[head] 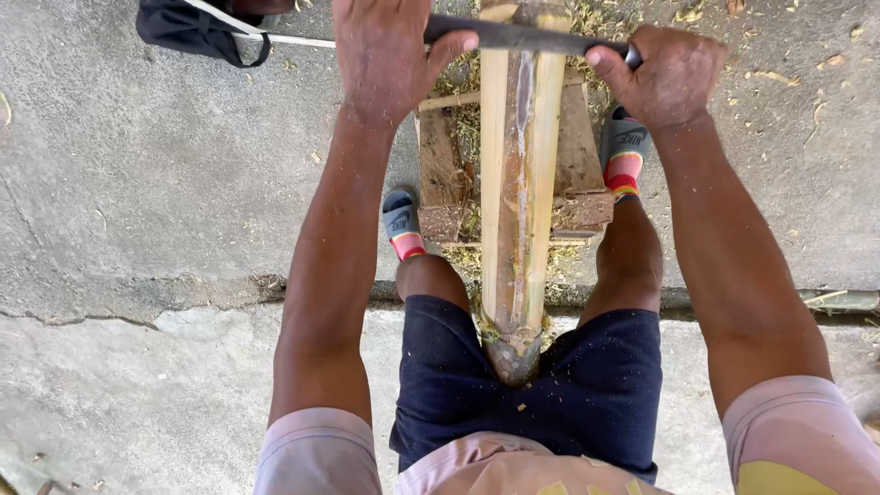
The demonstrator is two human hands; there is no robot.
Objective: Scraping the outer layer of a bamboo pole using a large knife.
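**Both hands on a blade across a bamboo pole**

The left hand is wrapped around one end of a dark, straight blade, thumb laid along it. The right hand is clenched around the other end. Between the two hands, just under the blade, runs a long bamboo pole (its near end sits against the person's dark shorts). Below the hands the pole rests on a rough wooden stand, with shavings scattered over the concrete floor. Beyond the left hand lies a black bag.
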